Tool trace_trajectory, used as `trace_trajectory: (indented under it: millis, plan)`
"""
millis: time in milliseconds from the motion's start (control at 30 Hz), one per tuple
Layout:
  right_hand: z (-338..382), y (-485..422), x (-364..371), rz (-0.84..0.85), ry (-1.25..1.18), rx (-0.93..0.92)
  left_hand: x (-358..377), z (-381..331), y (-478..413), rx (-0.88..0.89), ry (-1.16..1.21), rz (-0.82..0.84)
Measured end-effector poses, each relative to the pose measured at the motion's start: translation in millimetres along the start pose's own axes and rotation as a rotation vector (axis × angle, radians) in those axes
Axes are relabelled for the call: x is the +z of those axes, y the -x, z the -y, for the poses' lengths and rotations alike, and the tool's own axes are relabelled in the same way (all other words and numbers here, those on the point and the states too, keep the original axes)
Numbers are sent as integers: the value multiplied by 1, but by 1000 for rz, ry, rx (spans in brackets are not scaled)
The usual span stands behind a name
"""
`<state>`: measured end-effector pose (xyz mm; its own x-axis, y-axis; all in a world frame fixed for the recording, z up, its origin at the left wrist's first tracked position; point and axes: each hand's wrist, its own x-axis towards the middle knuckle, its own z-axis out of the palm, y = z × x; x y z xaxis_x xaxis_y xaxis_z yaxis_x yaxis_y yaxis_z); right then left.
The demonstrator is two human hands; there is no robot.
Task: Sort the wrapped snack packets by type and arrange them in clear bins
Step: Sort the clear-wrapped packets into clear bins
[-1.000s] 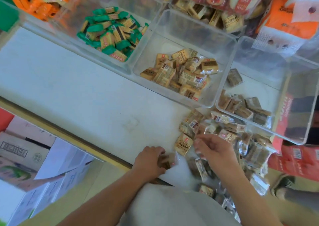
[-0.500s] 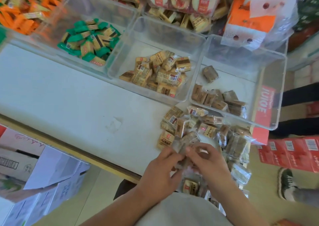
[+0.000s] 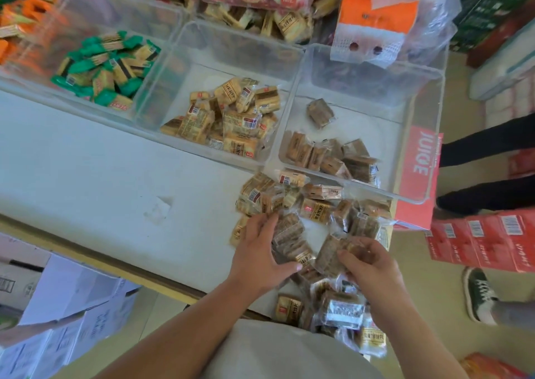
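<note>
At far left the green packets [image 3: 101, 68] lie in their own clear bin [image 3: 130, 13], already apart from the rest; next along, the middle bin [image 3: 231, 48] holds the tan packets [image 3: 231, 118], heaped toward its near wall. On the white table [image 3: 86, 161] in front of the bins, the left hand [image 3: 260, 254] has fingers and thumb curled round a stack [image 3: 289, 239] of dark-wrapped snacks set side by side in a short row; just beyond its fingertips lies the loose pile [image 3: 312, 202], where tan and dark wrappers overlap. The right hand [image 3: 367, 265], slightly nearer the person, pinches 1 dark packet [image 3: 328, 255] between curled fingers and thumb, close beside the stack. Past the pile sits the right bin [image 3: 370, 112], with dark brown packets [image 3: 333, 158] grouped at its near wall and 1 lying alone further back; a red JUICE carton [image 3: 417, 176] stands against its right side.

The step looks like gathering dark packets into 1 handful for the right bin; to do it well, slide the single packet flat against the end of the stack so the wrappers line up, then squeeze from both ends, since slick film probably lets a loose row fan out and spill; check each face for colour, because tan ones in the pile look similar under glare; lift the row over the near wall and set it beside those already there, not toss it.
</note>
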<state>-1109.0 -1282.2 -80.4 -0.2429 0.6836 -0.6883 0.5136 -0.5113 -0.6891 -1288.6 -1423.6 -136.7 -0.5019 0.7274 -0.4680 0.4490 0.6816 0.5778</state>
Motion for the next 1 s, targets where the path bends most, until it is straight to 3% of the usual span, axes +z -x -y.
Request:
trace_trajectory:
  millis: [367,600,733,867,1000]
  plan:
    - [3,-15,3,207,137,-3,0,-15,-20,-128,-190,52]
    - [14,-12,11,101,124,-57,7,-10,-6,-88,-54,-87]
    - [19,-13,13,113,133,-56,2,-15,-4,-89,124,-111]
    - [32,-10,18,125,58,-98,-19,-24,-3,-211,499,-219]
    - [43,-5,27,142,81,-117,-36,-45,7,-206,719,-107]
